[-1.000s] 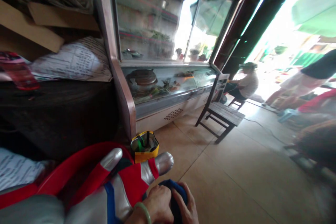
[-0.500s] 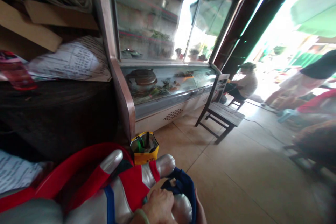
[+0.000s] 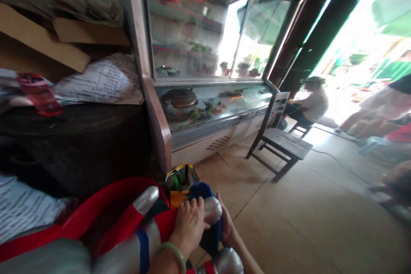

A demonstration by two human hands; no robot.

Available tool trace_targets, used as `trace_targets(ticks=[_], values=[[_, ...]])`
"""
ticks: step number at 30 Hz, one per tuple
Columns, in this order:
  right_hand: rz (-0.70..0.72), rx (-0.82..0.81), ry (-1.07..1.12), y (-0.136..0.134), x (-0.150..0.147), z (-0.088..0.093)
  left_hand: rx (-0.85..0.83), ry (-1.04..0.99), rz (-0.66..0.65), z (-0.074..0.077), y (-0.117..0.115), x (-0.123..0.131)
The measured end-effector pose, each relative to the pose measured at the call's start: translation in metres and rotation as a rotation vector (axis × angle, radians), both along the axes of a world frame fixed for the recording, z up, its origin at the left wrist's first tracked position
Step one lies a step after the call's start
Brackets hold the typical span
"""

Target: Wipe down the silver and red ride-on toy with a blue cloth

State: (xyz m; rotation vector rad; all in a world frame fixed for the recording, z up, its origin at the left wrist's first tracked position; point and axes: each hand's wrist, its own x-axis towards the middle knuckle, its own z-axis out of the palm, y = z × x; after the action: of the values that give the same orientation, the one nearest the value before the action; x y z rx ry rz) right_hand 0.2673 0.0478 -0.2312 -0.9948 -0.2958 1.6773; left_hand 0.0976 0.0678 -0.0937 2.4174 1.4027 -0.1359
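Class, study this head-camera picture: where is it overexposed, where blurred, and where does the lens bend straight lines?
Head view: the street doorway is blown out white; the glass display counter shows glare; edges smear, including the silver-and-red costume figure; the counter's wooden frame bows. Both hands, left hand and right hand, stay fairly sharp.

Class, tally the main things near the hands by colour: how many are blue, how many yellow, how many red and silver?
Blue: 1, the cloth held by the left hand and right hand.
Yellow: 1, the bag.
Red and silver: 1, the figure.
Total: 3.
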Motion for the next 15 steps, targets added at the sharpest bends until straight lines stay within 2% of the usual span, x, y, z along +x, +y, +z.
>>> trace_targets(ticks=[5,10,15], values=[[-0.134,0.046,-0.278,0.011,-0.006,0.021,0.029,0.029,-0.029,0.001,-0.002,-0.003],[-0.242,0.042,-0.510,0.001,-0.013,0.036,-0.006,-0.005,-0.022,0.002,0.000,-0.004],[-0.221,0.116,-0.704,-0.002,-0.012,0.063,-0.066,-0.041,-0.005,0.004,-0.002,-0.005]])
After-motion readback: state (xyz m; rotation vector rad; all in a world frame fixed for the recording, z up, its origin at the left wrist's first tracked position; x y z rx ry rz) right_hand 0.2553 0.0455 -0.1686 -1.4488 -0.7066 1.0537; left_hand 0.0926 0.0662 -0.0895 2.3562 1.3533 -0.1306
